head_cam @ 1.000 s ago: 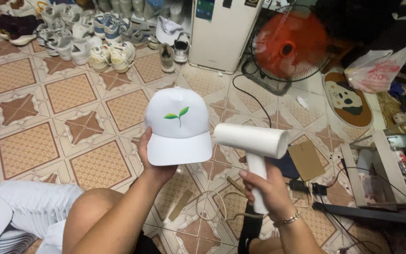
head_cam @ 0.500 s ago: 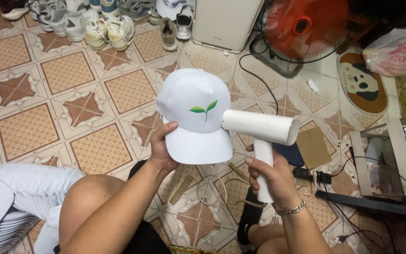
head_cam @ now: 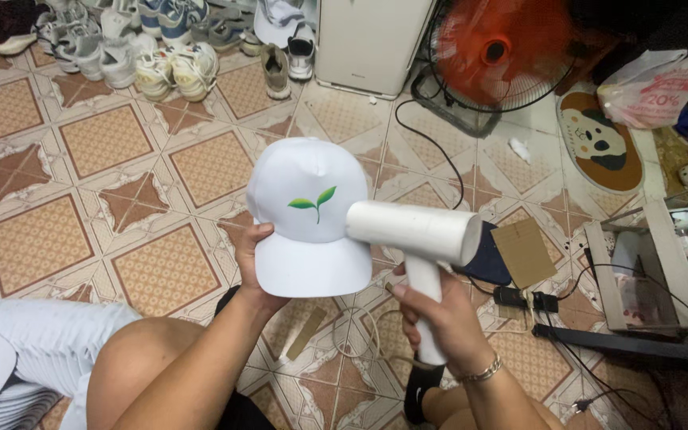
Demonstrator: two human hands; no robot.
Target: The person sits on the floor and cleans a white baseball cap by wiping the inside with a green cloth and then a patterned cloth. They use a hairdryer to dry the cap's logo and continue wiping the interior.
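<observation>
Low in the frame, the left hand (head_cam: 255, 267) grips the brim of a white cap (head_cam: 310, 215) with a green leaf print, fingers clenched on its edge. The right hand (head_cam: 439, 314) is wrapped tight around the handle of a white hair dryer (head_cam: 417, 239), nozzle touching the cap's front. The cap sits mid-frame, looking clean; treatment seems under way. A stack of white fabric (head_cam: 9, 374) lies lower left. Cables (head_cam: 431, 143) cross the tiled floor (head_cam: 81, 231); further up stand shoes (head_cam: 173, 68) and an orange fan (head_cam: 503, 52).

White cap (head_cam: 306, 219) with green leaf emblem, held upright, white hairdryer (head_cam: 420, 243) nozzle at its front
</observation>
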